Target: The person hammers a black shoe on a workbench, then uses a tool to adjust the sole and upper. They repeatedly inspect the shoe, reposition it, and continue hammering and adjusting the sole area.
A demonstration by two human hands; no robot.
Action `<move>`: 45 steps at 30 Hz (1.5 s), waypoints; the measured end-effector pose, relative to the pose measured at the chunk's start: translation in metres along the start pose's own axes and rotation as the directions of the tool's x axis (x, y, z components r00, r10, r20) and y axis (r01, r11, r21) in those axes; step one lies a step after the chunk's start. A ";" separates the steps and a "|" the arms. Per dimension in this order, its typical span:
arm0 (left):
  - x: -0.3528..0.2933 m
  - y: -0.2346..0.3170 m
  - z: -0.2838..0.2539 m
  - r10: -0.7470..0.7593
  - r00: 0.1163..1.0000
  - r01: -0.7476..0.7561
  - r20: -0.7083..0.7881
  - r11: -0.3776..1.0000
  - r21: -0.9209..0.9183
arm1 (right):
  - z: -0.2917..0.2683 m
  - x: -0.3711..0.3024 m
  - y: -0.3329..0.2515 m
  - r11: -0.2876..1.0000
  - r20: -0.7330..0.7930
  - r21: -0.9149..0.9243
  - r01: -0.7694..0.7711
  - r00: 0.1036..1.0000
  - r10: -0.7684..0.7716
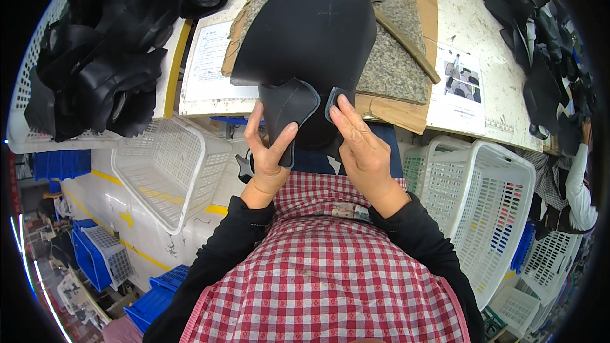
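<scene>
A large black leather upper piece point(308, 35), scalloped along its far edge, stretches from my hands out over the workbench. My left hand point(267, 159) grips its near left flap, the thumb on top and the fingers at the outer edge. On the other side, my right hand point(363, 146) has its fingertips pressed on the narrow right flap; its thumb is hidden. Both flaps show a pale cut edge. Beneath the leather is a speckled stone slab point(397, 76), and a hammer point(406, 47) with a wooden handle lies on it to the right.
Cardboard point(391, 113) sits under the slab, with printed sheets point(219, 63) on both sides. Black leather pieces point(95, 57) fill a basket at the left; more point(546, 70) lie at the right. White plastic crates point(492, 222) flank me. A person's sleeve point(579, 181) shows far right.
</scene>
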State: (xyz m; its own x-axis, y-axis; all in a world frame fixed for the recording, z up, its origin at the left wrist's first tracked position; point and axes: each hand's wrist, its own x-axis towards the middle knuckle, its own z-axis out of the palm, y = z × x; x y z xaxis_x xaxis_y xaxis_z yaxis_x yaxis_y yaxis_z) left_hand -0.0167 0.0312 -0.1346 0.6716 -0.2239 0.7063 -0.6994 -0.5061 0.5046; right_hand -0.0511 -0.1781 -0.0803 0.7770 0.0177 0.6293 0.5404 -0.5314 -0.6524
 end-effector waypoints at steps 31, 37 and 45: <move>0.244 -0.056 -0.018 -0.014 0.839 -0.086 0.543 0.984 0.158 | -0.163 0.091 0.151 0.514 0.178 -0.858 -0.004 0.936 0.304; 0.265 -0.063 0.002 -0.011 0.743 -0.166 0.669 0.966 0.200 | -0.180 0.083 0.059 0.755 0.216 -0.364 -0.545 0.740 0.637; 0.300 -0.028 -0.002 0.180 0.612 -0.182 0.770 0.980 -0.084 | -0.072 0.126 -0.005 0.803 0.550 -0.595 -0.033 0.712 0.436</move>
State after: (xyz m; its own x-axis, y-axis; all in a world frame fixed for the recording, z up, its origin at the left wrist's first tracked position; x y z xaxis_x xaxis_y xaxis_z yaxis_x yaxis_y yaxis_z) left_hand 0.2038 -0.0198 0.0646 0.4730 -0.8697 0.1407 -0.8283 -0.3846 0.4074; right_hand 0.0213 -0.2341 0.0328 0.9666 0.2468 -0.0688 0.2168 -0.9311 -0.2934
